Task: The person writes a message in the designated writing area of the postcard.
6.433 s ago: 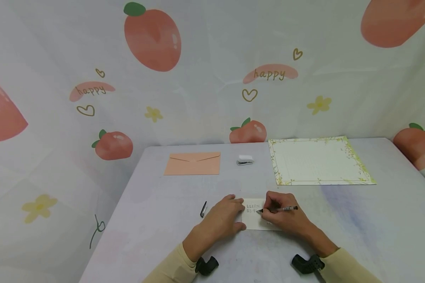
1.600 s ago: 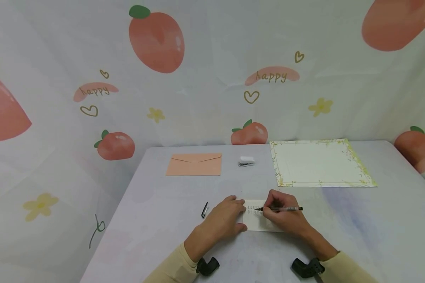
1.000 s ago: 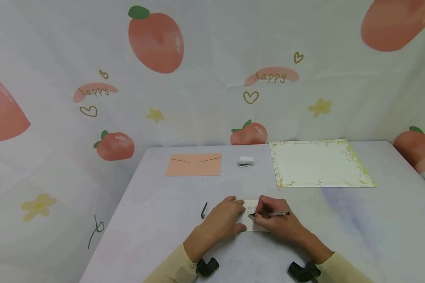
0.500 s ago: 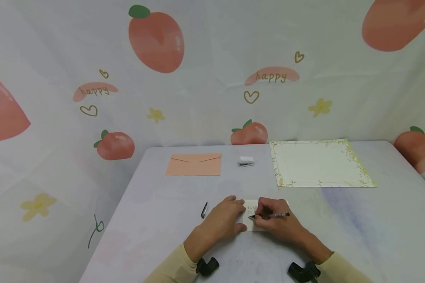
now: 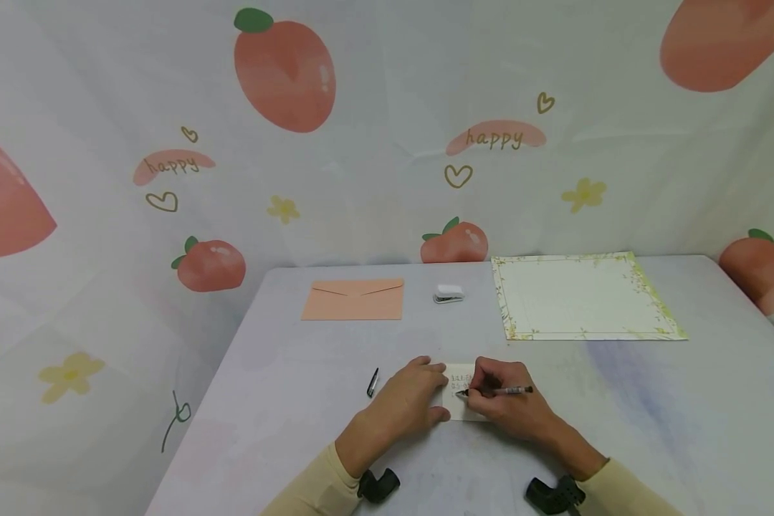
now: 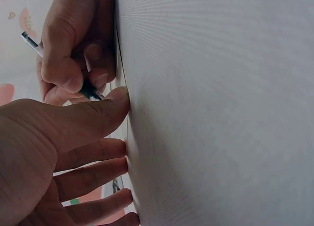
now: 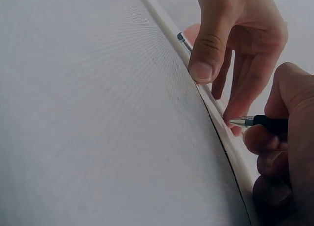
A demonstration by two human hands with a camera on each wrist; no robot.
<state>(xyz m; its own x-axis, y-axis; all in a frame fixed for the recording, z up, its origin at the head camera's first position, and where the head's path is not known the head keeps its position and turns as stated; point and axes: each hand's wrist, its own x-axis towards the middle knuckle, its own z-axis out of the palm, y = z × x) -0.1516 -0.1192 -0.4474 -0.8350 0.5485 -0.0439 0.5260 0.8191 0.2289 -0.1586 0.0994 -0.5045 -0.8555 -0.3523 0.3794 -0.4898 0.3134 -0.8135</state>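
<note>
A small cream card (image 5: 455,411) lies on the table, with rows of handwriting near its upper left. My right hand (image 5: 512,401) pinches a slim black-and-clear gel pen (image 5: 511,390), its tip at the card below the written lines. The hand covers the card's right part. My left hand (image 5: 403,401) rests on the card's left edge, thumb and fingertips pressing it down with the fingers extended. In the left wrist view the left thumb (image 6: 93,119) lies close to the pen tip. The right wrist view shows the metal pen tip (image 7: 240,121) near the left fingers.
A black pen cap (image 5: 373,383) lies left of the left hand. Toward the back are a peach envelope (image 5: 355,304), a small white stapler (image 5: 448,294) and a large sheet with a floral border (image 5: 583,297). A fruit-printed cloth (image 5: 374,143) hangs behind the table (image 5: 284,387).
Compared with the earliest frame, the right hand and pen have moved left and lower, to a new line under the writing. Over the last second they shift only slightly. The left hand stays put.
</note>
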